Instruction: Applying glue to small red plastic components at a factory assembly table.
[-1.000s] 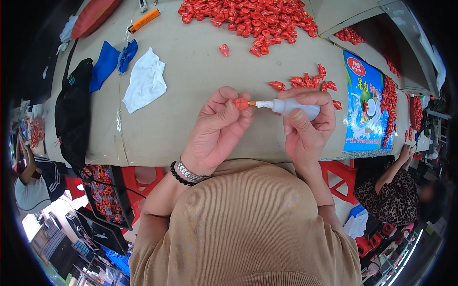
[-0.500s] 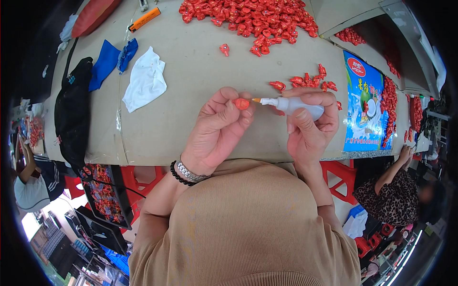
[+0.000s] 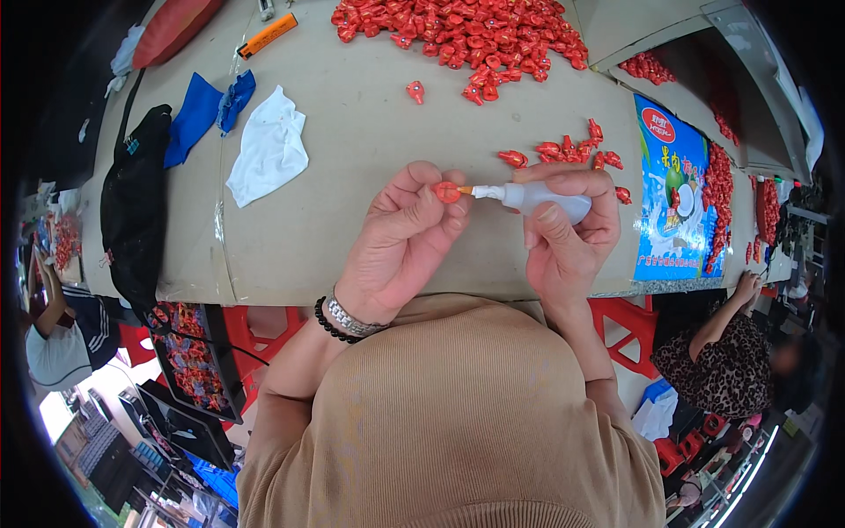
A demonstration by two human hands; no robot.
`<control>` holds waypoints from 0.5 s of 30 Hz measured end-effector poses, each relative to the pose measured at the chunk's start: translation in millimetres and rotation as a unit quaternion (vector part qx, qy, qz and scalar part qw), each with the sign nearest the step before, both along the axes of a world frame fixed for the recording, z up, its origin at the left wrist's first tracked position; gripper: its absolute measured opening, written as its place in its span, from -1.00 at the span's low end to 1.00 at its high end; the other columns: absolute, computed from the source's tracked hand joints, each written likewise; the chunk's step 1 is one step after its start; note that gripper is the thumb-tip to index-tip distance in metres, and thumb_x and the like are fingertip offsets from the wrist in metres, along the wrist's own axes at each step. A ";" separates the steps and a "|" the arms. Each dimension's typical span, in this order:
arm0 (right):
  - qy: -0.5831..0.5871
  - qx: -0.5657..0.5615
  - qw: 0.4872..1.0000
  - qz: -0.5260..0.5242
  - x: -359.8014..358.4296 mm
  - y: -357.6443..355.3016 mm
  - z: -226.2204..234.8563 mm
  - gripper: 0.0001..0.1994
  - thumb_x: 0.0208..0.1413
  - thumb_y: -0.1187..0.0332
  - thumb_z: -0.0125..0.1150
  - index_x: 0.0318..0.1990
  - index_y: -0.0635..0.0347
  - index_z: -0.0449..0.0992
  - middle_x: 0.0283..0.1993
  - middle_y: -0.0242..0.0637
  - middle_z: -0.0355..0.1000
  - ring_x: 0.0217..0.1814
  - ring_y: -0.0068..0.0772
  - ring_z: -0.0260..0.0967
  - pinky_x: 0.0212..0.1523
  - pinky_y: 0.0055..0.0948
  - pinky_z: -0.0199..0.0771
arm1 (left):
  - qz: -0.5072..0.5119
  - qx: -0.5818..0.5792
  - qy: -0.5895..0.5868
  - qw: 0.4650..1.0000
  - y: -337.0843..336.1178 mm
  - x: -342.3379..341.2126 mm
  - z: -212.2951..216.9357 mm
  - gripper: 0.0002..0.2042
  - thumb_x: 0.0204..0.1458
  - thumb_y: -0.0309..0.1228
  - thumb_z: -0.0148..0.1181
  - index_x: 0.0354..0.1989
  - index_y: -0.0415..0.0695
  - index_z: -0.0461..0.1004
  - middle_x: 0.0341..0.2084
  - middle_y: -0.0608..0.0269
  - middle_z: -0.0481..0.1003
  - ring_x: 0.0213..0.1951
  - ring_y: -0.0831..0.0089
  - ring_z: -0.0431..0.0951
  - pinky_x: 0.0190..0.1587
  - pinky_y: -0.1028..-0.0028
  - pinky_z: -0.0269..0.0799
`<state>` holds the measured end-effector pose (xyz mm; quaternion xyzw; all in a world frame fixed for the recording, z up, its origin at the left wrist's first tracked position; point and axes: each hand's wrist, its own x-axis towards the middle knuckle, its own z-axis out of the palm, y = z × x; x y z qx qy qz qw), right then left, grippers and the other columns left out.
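Between the thumb and fingers of my left hand [image 3: 403,231] is a small red plastic piece [image 3: 447,192], its broad face turned toward the right. My right hand [image 3: 574,231] grips a translucent white squeeze bottle [image 3: 550,202], held sideways. The bottle's narrow orange-brown tip [image 3: 466,189] meets the red piece; its white neck points left. Both hands are above the table's near edge. Beyond my right hand lies a small group of red pieces [image 3: 563,150] on the table, and one lone red piece [image 3: 415,91] is farther off to the left.
A big heap of red pieces [image 3: 475,35] covers the far table. At left lie a white cloth [image 3: 269,150], a blue cloth [image 3: 192,119], a black bag [image 3: 136,207] and an orange box cutter [image 3: 267,36]. At right are a blue printed sheet [image 3: 664,194] and a co-worker's arm [image 3: 723,319].
My right hand has shifted slightly left with the squeeze bottle, bringing the tip onto the red piece. The left hand has stayed nearly still.
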<state>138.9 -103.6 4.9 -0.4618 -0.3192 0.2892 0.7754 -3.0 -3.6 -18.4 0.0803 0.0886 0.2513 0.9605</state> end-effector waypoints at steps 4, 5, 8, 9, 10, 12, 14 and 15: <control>0.000 -0.009 1.000 -0.005 -0.2 0.1 1.1 -0.80 0.00 0.57 0.21 -0.22 0.26 0.36 -0.16 -0.06 0.46 -0.29 -0.53 0.42 -0.58 -0.72 0.26 | -0.001 -0.001 0.005 1.000 0.0 -0.4 0.1 -0.83 0.04 -0.52 0.19 -0.20 -0.15 0.39 -0.17 0.23 0.43 -0.23 0.45 0.37 -0.19 0.52 0.34; 0.000 -0.010 1.000 -0.009 0.2 -0.3 0.8 -0.80 0.00 0.57 0.21 -0.21 0.25 0.36 -0.16 -0.06 0.46 -0.29 -0.53 0.42 -0.58 -0.72 0.26 | -0.002 0.001 0.000 1.000 0.3 -0.2 -0.9 -0.83 0.04 -0.52 0.19 -0.20 -0.15 0.39 -0.18 0.24 0.42 -0.23 0.45 0.37 -0.19 0.52 0.34; 0.001 -0.001 1.000 -0.012 1.4 -1.1 1.9 -0.79 0.00 0.57 0.21 -0.21 0.25 0.35 -0.16 -0.06 0.46 -0.29 -0.52 0.42 -0.58 -0.72 0.26 | -0.001 0.000 0.004 1.000 0.2 -0.1 -1.0 -0.83 0.03 -0.52 0.19 -0.20 -0.15 0.39 -0.21 0.25 0.41 -0.24 0.45 0.35 -0.19 0.52 0.33; 0.002 0.003 1.000 -0.012 1.8 -1.2 2.8 -0.79 0.00 0.56 0.21 -0.21 0.25 0.35 -0.16 -0.06 0.46 -0.30 -0.52 0.42 -0.58 -0.72 0.26 | 0.001 -0.002 0.009 1.000 0.2 0.0 -0.9 -0.83 0.03 -0.52 0.19 -0.20 -0.14 0.39 -0.21 0.25 0.41 -0.24 0.45 0.34 -0.20 0.52 0.33; 0.001 0.002 1.000 -0.012 2.1 -1.3 3.5 -0.79 0.00 0.56 0.21 -0.21 0.25 0.35 -0.17 -0.05 0.46 -0.30 -0.52 0.42 -0.58 -0.72 0.26 | 0.001 -0.003 0.004 1.000 0.2 0.0 -1.0 -0.83 0.03 -0.52 0.19 -0.20 -0.15 0.39 -0.21 0.25 0.41 -0.24 0.45 0.34 -0.20 0.53 0.33; 0.001 0.000 1.000 -0.012 2.4 -1.3 4.7 -0.79 0.00 0.56 0.21 -0.21 0.25 0.35 -0.17 -0.05 0.46 -0.31 -0.53 0.42 -0.58 -0.72 0.26 | 0.001 -0.004 -0.005 1.000 0.5 0.0 -1.5 -0.83 0.04 -0.52 0.18 -0.20 -0.15 0.39 -0.21 0.25 0.41 -0.24 0.44 0.34 -0.20 0.53 0.33; 0.002 -0.002 1.000 -0.014 2.3 -1.3 5.3 -0.79 -0.01 0.57 0.20 -0.21 0.25 0.35 -0.17 -0.04 0.46 -0.32 -0.54 0.42 -0.58 -0.71 0.26 | 0.002 -0.007 -0.001 1.000 0.6 0.1 -1.0 -0.84 0.04 -0.53 0.18 -0.21 -0.16 0.39 -0.20 0.24 0.42 -0.24 0.44 0.34 -0.20 0.53 0.33; 0.002 -0.003 1.000 -0.015 2.3 -1.3 5.4 -0.79 -0.01 0.57 0.20 -0.21 0.25 0.35 -0.17 -0.04 0.46 -0.32 -0.54 0.42 -0.58 -0.71 0.25 | 0.002 -0.008 0.001 1.000 0.6 0.1 -0.7 -0.84 0.04 -0.53 0.18 -0.21 -0.16 0.39 -0.20 0.24 0.42 -0.24 0.44 0.34 -0.20 0.53 0.33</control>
